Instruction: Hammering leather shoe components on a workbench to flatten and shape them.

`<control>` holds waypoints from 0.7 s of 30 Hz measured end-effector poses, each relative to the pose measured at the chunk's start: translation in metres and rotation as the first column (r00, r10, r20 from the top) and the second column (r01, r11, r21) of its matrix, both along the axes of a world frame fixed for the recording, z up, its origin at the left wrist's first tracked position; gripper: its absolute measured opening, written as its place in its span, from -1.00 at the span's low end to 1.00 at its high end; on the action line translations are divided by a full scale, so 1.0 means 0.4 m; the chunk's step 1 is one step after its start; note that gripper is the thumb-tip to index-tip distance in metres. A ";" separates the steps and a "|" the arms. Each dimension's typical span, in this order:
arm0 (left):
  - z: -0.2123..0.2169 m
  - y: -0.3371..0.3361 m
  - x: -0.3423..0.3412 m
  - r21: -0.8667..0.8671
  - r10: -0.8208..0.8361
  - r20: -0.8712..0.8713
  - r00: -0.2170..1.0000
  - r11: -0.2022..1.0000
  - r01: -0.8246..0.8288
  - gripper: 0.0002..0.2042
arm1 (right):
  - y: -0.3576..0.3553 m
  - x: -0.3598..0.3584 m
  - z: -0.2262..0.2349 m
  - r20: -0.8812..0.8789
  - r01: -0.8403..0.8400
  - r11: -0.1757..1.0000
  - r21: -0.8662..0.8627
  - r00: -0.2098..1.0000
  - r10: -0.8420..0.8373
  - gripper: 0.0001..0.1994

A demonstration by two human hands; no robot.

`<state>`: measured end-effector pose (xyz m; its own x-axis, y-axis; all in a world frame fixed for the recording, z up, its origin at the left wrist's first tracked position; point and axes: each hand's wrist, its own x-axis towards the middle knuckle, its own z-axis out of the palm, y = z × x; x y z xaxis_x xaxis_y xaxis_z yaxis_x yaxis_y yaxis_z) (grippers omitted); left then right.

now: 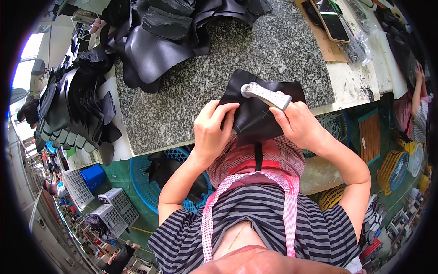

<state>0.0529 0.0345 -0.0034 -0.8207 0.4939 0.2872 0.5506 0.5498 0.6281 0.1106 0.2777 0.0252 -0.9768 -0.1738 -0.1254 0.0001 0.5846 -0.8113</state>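
left fingers pinch a cross-marked black piece; right fingers grip a grey tool.

At the near edge of the surface, the piece is between the left hand and the right hand; the tool is over it, its right end by the right hand. Behind, to the left, a pile sits on the surface, with a stack farther left. At far right, a phone rests on a board. Below the near edge, leftward, a basket holds scraps; left of it are a bin and crates.
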 end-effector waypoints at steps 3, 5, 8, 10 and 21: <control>0.021 0.007 -0.002 0.079 0.028 0.109 0.994 0.996 -0.037 -0.79 | 0.002 0.000 -0.004 -0.020 0.002 1.000 0.009 1.000 -0.002 -0.74; 0.034 0.008 -0.007 0.067 0.027 0.149 0.988 0.997 -0.037 -0.76 | 0.004 0.002 -0.003 -0.020 0.005 1.000 0.011 1.000 -0.005 -0.74; 0.038 0.008 -0.019 0.043 0.043 0.194 0.980 0.998 -0.052 -0.76 | 0.007 0.003 0.001 -0.030 -0.009 1.000 0.024 1.000 0.010 -0.74; 0.036 0.005 -0.028 0.019 0.050 0.228 0.972 0.998 -0.056 -0.72 | 0.009 -0.005 0.014 -0.004 -0.015 1.000 -0.010 1.000 0.015 -0.76; 0.042 0.003 -0.046 -0.022 0.043 0.256 0.966 0.999 -0.039 -0.71 | 0.010 -0.006 0.046 -0.010 -0.035 0.999 0.035 0.999 0.036 -0.80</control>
<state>0.0346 0.0357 0.0135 -0.8854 0.4615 0.0561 0.3490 0.5801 0.7360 0.1081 0.2816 0.0435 -0.9714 -0.2039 -0.1220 -0.0294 0.6124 -0.7900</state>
